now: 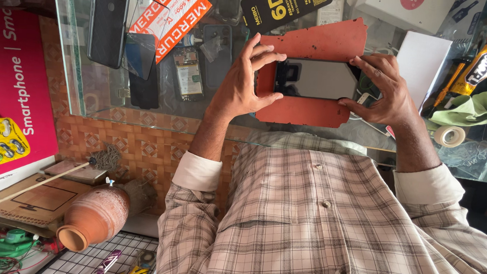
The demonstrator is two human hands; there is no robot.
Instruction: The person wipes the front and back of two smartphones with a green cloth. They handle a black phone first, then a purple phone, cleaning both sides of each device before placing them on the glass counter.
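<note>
A smartphone (316, 78) with a dark screen lies on a torn reddish-brown mat (315, 42) on top of a glass counter (75, 61). My left hand (245, 84) grips the phone's left end, fingers over the top edge and thumb under the lower edge. At the right end, my right hand (382, 88) pinches the phone, with fingertips on its upper corner and the thumb at its lower corner. My checked shirt sleeves fill the bottom of the view.
On the counter lie a black phone cover (108, 24), an orange-and-white packet (175, 8), a black packet (283, 8), an opened phone (188, 73), a white box (422, 57), a glue tube (483, 63), a green cloth (473, 107) and a tape roll (449, 135). A clay pot (95, 215) sits lower left.
</note>
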